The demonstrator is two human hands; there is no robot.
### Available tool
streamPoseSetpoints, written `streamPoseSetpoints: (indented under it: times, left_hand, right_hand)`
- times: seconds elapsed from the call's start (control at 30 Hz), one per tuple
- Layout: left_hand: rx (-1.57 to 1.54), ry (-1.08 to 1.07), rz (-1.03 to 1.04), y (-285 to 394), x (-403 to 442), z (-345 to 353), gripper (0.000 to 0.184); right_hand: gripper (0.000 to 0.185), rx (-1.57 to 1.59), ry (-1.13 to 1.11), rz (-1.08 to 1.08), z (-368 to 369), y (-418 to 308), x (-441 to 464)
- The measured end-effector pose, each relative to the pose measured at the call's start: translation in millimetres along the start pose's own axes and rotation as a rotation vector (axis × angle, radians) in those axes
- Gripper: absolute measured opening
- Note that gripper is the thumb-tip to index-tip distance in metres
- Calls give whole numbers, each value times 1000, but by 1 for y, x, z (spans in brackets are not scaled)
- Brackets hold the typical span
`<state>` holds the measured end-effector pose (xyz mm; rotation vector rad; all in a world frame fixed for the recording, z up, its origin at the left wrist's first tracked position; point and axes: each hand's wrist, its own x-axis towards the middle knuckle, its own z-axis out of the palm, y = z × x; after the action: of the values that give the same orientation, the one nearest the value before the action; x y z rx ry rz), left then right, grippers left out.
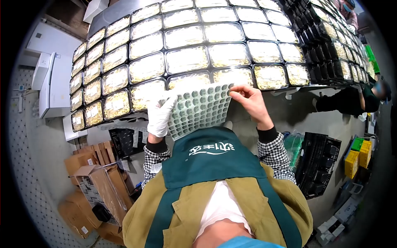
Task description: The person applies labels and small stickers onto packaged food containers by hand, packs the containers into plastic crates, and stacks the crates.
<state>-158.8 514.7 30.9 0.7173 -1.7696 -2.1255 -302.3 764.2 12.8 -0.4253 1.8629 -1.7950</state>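
My left hand [160,115], in a white glove, is closed on the left edge of a sheet of round green stickers [199,108]. Bare, my right hand [249,101] pinches at the sheet's upper right corner; whether a single sticker is between the fingertips is too small to tell. The sheet hangs tilted in front of the green apron, just below the near edge of the table. Beyond it, rows of black-rimmed clear-lidded trays [187,59] with pale yellow contents cover the table, white labels showing on several lids.
Stacked black trays [320,53] stand at the right end of the table. Cardboard boxes [99,186] lie at lower left. Black crates [317,165] and yellow bins [358,159] are at right. One person [351,99] is at far right, another [348,12] at upper right.
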Motion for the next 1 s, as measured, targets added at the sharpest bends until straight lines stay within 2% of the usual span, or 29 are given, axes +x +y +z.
streamPoseSetpoints:
  times: [0.13,0.27,0.43,0.5,0.53,0.6,0.63,0.67,0.7,0.73,0.77,0.83,0.93,1.0]
  left_hand:
    - [39,30,38,-1,5,-8,13]
    - [52,31,45,-5,9,-19,13]
    - [68,47,118,-7,17,-25,10]
    - [148,78,152,-15,21,-34,8]
    - [239,114,241,-14,22,-34,8]
    - [422,182,419,-10,23,-32,7]
    - [361,195,391,-13,23,-33,10]
    - [393,179,457,-14,25,-36,11]
    - [424,163,525,-13,26,-39,12]
    - [456,147,593,-11,28,-42,13]
    - [426,122,555,-9,28,-45,15]
    - [470,75,587,-8,30,-49,15]
    - [534,47,605,-3,31,-48,15]
    - [567,31,598,-5,35,-50,16]
  right_hand:
    - [18,62,125,-40,16,13,4]
    - [18,158,215,37,34,11,8]
    - [8,236,54,65,35,11,6]
    - [9,277,128,-46,46,10,7]
    - [9,296,166,-103,50,10,7]
    - [10,273,143,-52,49,13,7]
    - [10,243,140,-20,48,15,9]
    - [10,214,136,13,44,17,12]
    - [17,97,35,27,32,23,17]
    - [22,-55,57,-131,36,14,24]
    - [27,-207,79,-286,42,-6,28]
    - [40,-494,-1,-473,44,-43,28]
    - [33,-922,-261,-660,39,-54,35]
    - [19,-908,-322,-574,43,-57,30]
